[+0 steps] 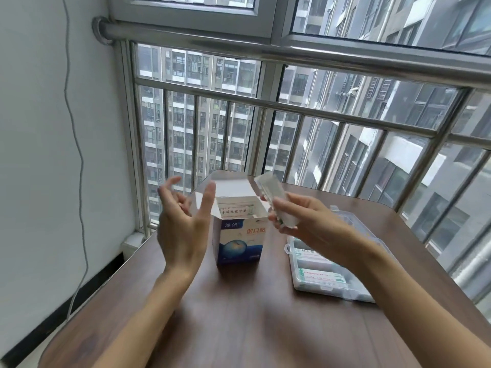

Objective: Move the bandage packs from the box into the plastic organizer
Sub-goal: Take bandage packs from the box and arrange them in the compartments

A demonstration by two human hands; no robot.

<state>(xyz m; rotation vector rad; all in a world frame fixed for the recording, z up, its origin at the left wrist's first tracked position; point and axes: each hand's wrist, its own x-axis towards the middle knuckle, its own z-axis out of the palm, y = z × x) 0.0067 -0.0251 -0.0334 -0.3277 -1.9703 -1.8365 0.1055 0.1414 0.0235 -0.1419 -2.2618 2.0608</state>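
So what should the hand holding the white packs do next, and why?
Probably the right hand should swing right and down to lay its bandage packs in the plastic organizer. It already grips them above the table, clear of the open box. The organizer lies open just below that wrist, with packs already inside. The left hand is open and holds nothing.

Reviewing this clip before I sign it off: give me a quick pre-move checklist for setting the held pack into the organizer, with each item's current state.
1. Bandage pack gripped by right hand: ok.
2. Left hand free, fingers spread, holding nothing: ok.
3. Box upright on the table, flap open, more packs inside: ok.
4. Plastic organizer within reach, below the right forearm: ok.
5. Organizer lid open: cannot tell, arm hides most of it.
6. Free compartment for this pack: cannot tell.
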